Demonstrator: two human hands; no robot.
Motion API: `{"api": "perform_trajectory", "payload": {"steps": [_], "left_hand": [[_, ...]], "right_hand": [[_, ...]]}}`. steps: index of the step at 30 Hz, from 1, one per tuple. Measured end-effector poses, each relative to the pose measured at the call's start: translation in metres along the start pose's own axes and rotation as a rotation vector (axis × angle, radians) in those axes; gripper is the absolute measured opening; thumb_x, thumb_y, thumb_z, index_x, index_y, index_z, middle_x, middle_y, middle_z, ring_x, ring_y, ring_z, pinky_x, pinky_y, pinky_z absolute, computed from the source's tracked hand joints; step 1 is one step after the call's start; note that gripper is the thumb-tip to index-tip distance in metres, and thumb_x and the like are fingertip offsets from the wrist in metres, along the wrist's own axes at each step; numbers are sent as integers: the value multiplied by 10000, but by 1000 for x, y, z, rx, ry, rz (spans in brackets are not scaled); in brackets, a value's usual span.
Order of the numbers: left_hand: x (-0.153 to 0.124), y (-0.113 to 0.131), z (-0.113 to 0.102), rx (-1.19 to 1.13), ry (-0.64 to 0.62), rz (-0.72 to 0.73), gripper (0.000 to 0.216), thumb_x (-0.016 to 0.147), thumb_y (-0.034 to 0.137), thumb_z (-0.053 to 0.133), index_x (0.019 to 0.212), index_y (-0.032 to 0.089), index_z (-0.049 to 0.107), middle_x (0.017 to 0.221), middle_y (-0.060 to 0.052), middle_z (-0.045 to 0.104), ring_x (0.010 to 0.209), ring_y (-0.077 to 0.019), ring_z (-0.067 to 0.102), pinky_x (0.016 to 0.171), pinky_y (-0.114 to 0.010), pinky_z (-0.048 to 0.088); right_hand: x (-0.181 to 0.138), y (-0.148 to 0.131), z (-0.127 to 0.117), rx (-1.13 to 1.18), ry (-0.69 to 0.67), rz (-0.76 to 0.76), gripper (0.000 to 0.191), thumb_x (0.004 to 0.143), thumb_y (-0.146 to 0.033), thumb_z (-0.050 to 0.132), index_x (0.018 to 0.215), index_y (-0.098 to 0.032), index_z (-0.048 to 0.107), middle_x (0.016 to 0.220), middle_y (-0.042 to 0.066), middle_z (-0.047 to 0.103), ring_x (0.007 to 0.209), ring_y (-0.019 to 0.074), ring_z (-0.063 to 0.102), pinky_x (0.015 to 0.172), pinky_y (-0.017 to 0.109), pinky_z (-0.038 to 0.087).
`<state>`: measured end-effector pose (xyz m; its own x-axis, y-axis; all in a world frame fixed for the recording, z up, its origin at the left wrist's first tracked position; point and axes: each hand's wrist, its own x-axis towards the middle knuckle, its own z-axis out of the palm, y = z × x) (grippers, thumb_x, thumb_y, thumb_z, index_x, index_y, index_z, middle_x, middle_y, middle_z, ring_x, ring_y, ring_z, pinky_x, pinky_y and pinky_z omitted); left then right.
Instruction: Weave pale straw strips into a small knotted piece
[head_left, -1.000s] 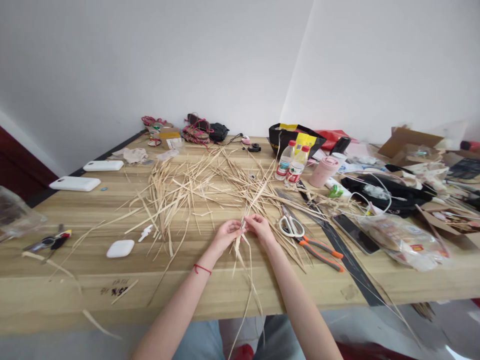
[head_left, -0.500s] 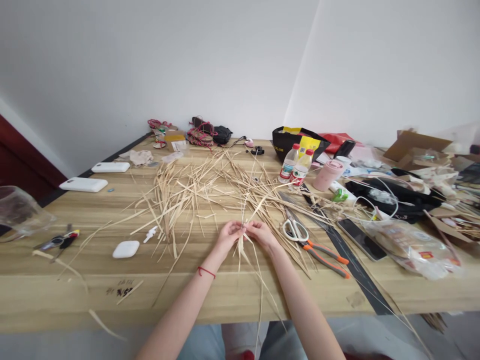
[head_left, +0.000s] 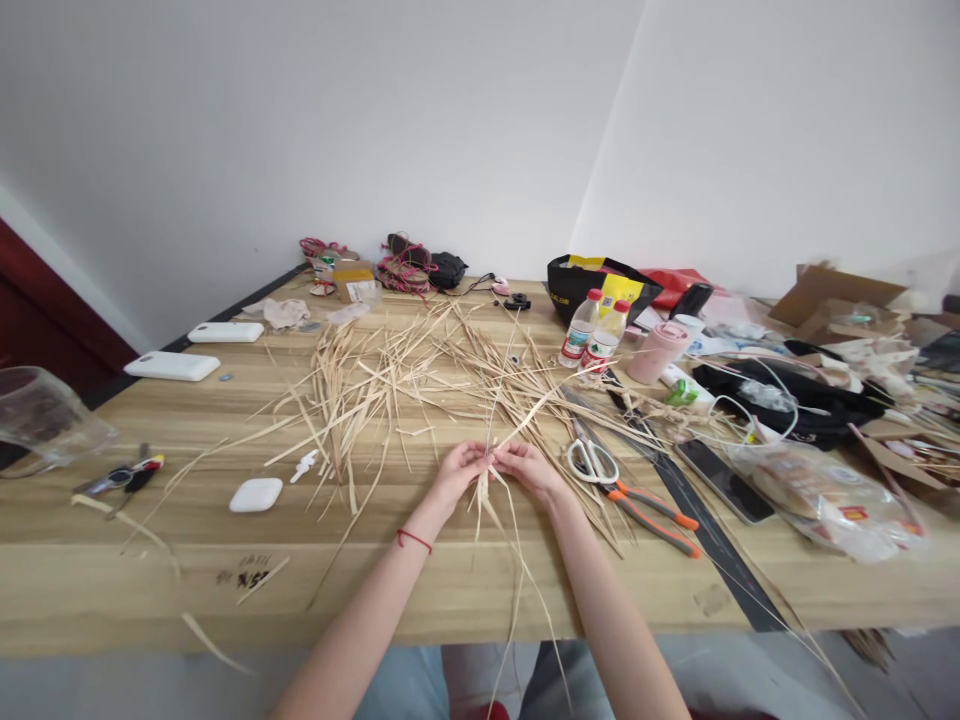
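Note:
My left hand (head_left: 461, 470) and my right hand (head_left: 529, 468) meet near the front middle of the table, fingertips pinched together. Between them they hold a small bundle of pale straw strips (head_left: 484, 492). Some strip ends hang down over the table edge toward my lap; others point up and away from the fingers. How the strips cross at the fingertips is too small to make out. Beyond my hands lies a loose heap of dry straw strips (head_left: 375, 385). White-handled scissors (head_left: 592, 461) and orange-handled pliers (head_left: 652, 515) lie to the right of my right hand.
Left on the table are a white earphone case (head_left: 256, 495), two white power banks (head_left: 172, 366), keys (head_left: 124, 478) and a clear container (head_left: 49, 420). Rightward stand two bottles (head_left: 602, 340), a pink cup (head_left: 658, 352), a phone (head_left: 725, 481) and a black bag (head_left: 596, 290).
Both hands stay pinched in nearly the same place. The hanging strip ends have swung a little to the left, and a strip above the right hand has shifted. The view has moved slightly.

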<state>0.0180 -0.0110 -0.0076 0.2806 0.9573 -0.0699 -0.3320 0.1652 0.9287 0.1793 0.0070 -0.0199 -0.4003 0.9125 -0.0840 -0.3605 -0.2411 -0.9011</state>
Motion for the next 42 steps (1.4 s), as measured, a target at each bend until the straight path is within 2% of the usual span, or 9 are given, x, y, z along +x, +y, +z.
{"api": "perform_trajectory", "payload": {"steps": [7, 16, 22, 27, 30, 36, 42], "left_hand": [[4, -5, 0, 19, 69, 43, 373, 584, 249, 781, 866, 143, 560, 749, -18, 639, 620, -122, 614, 595, -237, 497], [10, -11, -3, 27, 140, 131, 364, 557, 221, 785, 845, 138, 579, 809, -45, 658, 723, -142, 625, 690, -259, 501], [9, -13, -4, 34, 124, 142, 340, 583, 237, 775, 843, 146, 576, 824, -41, 654, 748, -141, 627, 714, -264, 498], [9, -12, -4, 81, 134, 120, 340, 591, 249, 773, 854, 147, 583, 848, -52, 652, 780, -151, 628, 718, -262, 499], [10, -12, -3, 87, 127, 103, 343, 589, 252, 775, 846, 147, 575, 842, -51, 649, 770, -150, 624, 710, -267, 499], [12, -13, -3, 76, 106, 101, 370, 548, 239, 796, 809, 148, 549, 791, -32, 639, 747, -142, 617, 703, -261, 497], [14, -16, -2, 82, 83, 106, 374, 553, 232, 796, 816, 147, 545, 791, -35, 639, 744, -143, 617, 694, -256, 498]], "right_hand": [[-1, 1, 5, -44, 48, -78, 238, 637, -354, 761, 733, -164, 654, 703, 16, 664, 622, 150, 629, 715, 317, 496], [7, 9, 6, -108, 247, -151, 267, 585, -362, 785, 732, -162, 687, 737, 45, 682, 686, 175, 630, 738, 341, 503], [7, 11, 7, -76, 274, -152, 284, 562, -349, 801, 762, -176, 695, 722, 33, 677, 643, 150, 605, 655, 294, 478], [9, 11, 6, -31, 236, -116, 264, 577, -366, 791, 728, -173, 693, 628, 4, 627, 509, 85, 499, 516, 228, 385], [10, 11, 6, 1, 219, -106, 263, 574, -363, 791, 721, -172, 686, 638, 4, 623, 524, 86, 496, 508, 222, 365], [10, 12, 9, 22, 321, -96, 295, 556, -369, 791, 733, -170, 665, 588, -12, 592, 499, 91, 469, 492, 227, 346], [8, 12, 20, 68, 352, -157, 255, 606, -399, 750, 648, -179, 628, 520, -43, 521, 484, 89, 439, 509, 235, 346]]}}
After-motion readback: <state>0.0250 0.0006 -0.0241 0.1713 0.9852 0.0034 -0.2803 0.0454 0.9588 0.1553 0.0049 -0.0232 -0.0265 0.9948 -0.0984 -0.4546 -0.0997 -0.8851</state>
